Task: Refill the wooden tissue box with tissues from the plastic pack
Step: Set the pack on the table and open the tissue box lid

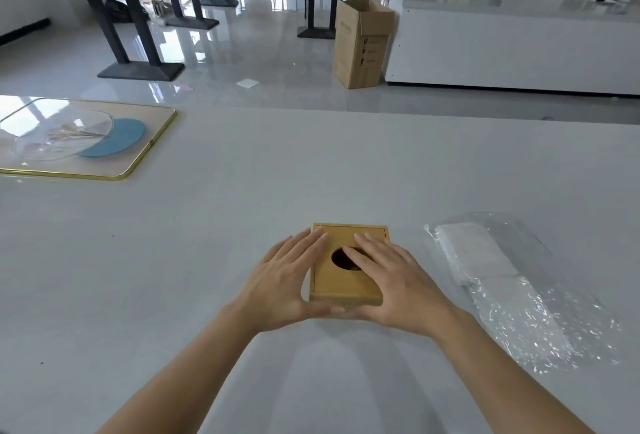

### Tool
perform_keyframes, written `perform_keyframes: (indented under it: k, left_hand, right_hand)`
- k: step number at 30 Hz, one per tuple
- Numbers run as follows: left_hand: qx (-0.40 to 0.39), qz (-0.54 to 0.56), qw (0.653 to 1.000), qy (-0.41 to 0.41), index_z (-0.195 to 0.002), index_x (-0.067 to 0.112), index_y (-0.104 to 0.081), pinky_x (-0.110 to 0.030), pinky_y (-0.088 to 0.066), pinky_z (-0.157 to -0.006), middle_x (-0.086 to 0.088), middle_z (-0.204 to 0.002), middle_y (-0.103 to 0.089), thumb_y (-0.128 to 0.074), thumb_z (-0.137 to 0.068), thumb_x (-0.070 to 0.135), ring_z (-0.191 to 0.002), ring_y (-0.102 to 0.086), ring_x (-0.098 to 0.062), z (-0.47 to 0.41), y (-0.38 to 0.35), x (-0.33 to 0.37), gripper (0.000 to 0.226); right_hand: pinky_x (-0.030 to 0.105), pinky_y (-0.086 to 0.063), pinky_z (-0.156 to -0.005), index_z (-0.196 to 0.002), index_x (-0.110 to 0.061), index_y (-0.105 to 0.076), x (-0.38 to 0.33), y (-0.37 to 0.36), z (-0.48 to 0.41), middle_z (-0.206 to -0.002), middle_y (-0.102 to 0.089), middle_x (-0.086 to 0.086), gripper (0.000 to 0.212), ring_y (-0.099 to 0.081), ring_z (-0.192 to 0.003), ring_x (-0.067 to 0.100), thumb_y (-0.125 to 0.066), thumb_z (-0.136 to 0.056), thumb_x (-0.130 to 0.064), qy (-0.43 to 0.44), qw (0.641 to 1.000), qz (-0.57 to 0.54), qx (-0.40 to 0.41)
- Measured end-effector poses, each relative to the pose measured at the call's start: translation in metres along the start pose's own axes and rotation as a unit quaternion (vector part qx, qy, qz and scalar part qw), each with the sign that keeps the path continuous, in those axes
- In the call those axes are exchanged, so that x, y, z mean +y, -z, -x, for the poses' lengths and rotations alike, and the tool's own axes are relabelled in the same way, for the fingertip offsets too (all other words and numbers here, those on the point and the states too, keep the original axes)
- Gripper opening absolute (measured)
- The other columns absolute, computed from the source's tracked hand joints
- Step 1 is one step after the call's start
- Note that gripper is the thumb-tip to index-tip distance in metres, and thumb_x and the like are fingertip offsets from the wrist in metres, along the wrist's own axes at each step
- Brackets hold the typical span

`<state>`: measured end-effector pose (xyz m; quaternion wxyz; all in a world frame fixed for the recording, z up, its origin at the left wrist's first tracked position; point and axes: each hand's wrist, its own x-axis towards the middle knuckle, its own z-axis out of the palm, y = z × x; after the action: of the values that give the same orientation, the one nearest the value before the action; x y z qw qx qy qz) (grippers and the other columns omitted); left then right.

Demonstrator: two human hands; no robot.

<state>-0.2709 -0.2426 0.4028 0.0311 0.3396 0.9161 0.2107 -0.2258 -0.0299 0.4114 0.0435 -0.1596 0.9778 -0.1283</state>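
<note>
On the white table [242,226], left hand [280,290] and right hand [394,288] clasp the unlabelled wooden tissue box [346,284], fingers spread; plastic pack [502,281] nearby.

You have only one view, from the camera on your head. It looks forward and down over the white bench [242,226], with your hands [346,281] near and low in the middle of the picture. Because the lens is wide, the floor [242,53] beyond also shows.
</note>
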Motion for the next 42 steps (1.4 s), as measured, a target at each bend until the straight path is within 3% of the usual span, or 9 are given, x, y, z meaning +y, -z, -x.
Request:
perform_keyframes:
  k: [7, 13, 17, 23, 26, 32, 35, 38, 42]
  left_hand:
    - [-0.013, -0.008, 1.0, -0.003, -0.15, 0.023, -0.007, -0.016, 0.002, -0.113, 0.019, -0.15, 0.004, -0.025, -0.056, 0.091, -0.136, 0.005, 0.007, -0.004, -0.002, -0.003, 0.117]
    - [-0.016, 0.028, 0.999, 0.022, -0.15, 0.028, -0.006, -0.011, -0.003, -0.108, 0.024, -0.148, 0.004, -0.038, -0.062, 0.077, -0.137, -0.002, 0.008, -0.004, -0.007, -0.002, 0.106]
    - [-0.027, 0.089, 0.995, 0.039, -0.15, 0.029, 0.001, -0.016, -0.016, -0.11, 0.018, -0.157, -0.001, -0.069, -0.071, 0.055, -0.142, -0.011, -0.001, -0.006, -0.009, -0.003, 0.109]
    - [-0.076, 0.174, 0.98, 0.053, -0.147, 0.037, 0.003, -0.025, -0.013, -0.116, 0.014, -0.156, -0.005, -0.077, -0.065, 0.048, -0.142, -0.007, -0.005, -0.015, 0.001, 0.001, 0.115]
    - [-0.054, 0.316, 0.938, 0.129, -0.143, 0.04, -0.021, -0.027, -0.024, -0.11, 0.015, -0.145, -0.031, -0.069, -0.07, 0.055, -0.134, -0.027, -0.005, -0.026, 0.011, 0.008, 0.088]
    - [0.03, 0.301, 0.942, 0.147, -0.108, 0.027, -0.055, -0.031, -0.038, -0.101, 0.011, -0.129, -0.055, -0.056, -0.089, 0.039, -0.12, -0.051, -0.013, -0.048, 0.007, 0.001, 0.023]
    - [0.031, 0.329, 0.931, 0.158, -0.105, 0.024, -0.052, -0.036, -0.043, -0.101, 0.01, -0.126, -0.054, -0.057, -0.09, 0.033, -0.112, -0.058, -0.013, -0.051, 0.002, -0.002, 0.018]
    - [0.062, 0.349, 0.922, 0.154, -0.104, 0.018, -0.051, -0.015, -0.048, -0.087, 0.007, -0.122, -0.055, -0.059, -0.09, 0.024, -0.1, -0.056, 0.01, -0.053, -0.002, -0.004, 0.018]
    - [0.092, 0.352, 0.92, 0.143, -0.091, 0.023, -0.051, -0.006, -0.042, -0.081, 0.012, -0.112, -0.06, -0.063, -0.087, 0.018, -0.11, -0.052, 0.003, -0.055, -0.002, -0.009, 0.013]
  right_hand:
    - [0.028, -0.007, -0.116, -0.124, -0.02, -0.054, 0.005, 0.007, -0.005, -0.158, -0.009, -0.005, 0.063, -0.004, -0.145, 0.009, -0.065, -0.074, -0.058, -0.001, 1.0, -0.023, -0.006]
    - [0.021, -0.014, -0.106, -0.117, -0.019, -0.056, 0.004, 0.029, -0.012, -0.157, -0.009, -0.008, 0.059, -0.014, -0.14, 0.014, -0.071, -0.071, -0.053, -0.03, 0.994, -0.031, -0.101]
    - [0.028, -0.029, -0.099, -0.113, -0.025, -0.056, 0.002, 0.048, -0.018, -0.154, -0.017, -0.015, 0.053, -0.025, -0.13, 0.02, -0.07, -0.07, -0.054, -0.067, 0.985, -0.071, -0.145]
    - [0.036, -0.047, -0.087, -0.089, -0.023, -0.06, 0.006, 0.071, -0.034, -0.129, -0.056, -0.001, 0.024, -0.053, -0.106, 0.019, -0.067, -0.073, -0.04, -0.056, 0.982, -0.11, -0.145]
    - [0.035, -0.048, -0.079, -0.092, -0.025, -0.061, 0.012, 0.081, -0.043, -0.108, -0.063, -0.002, 0.02, -0.057, -0.092, 0.017, -0.066, -0.075, -0.034, -0.06, 0.977, -0.141, -0.148]
    - [0.028, -0.048, -0.092, -0.1, -0.03, -0.062, 0.029, 0.084, -0.054, -0.104, -0.066, -0.012, 0.039, -0.061, -0.1, 0.005, -0.076, -0.067, -0.045, -0.065, 0.942, -0.298, -0.14]
    - [0.014, -0.04, -0.097, -0.11, -0.037, -0.058, 0.043, 0.078, -0.044, -0.119, -0.06, -0.019, 0.056, -0.052, -0.114, -0.007, -0.079, -0.059, -0.04, -0.052, 0.921, -0.366, -0.125]
    - [0.018, -0.036, -0.101, -0.116, -0.036, -0.057, 0.064, 0.064, -0.029, -0.125, -0.06, -0.015, 0.068, -0.049, -0.121, -0.004, -0.083, -0.053, -0.033, -0.059, 0.882, -0.459, -0.092]
    - [0.023, -0.039, -0.1, -0.1, -0.023, -0.068, 0.077, 0.039, -0.024, -0.121, -0.064, -0.009, 0.043, -0.054, -0.119, 0.004, -0.083, -0.062, -0.012, -0.092, 0.847, -0.524, 0.002]
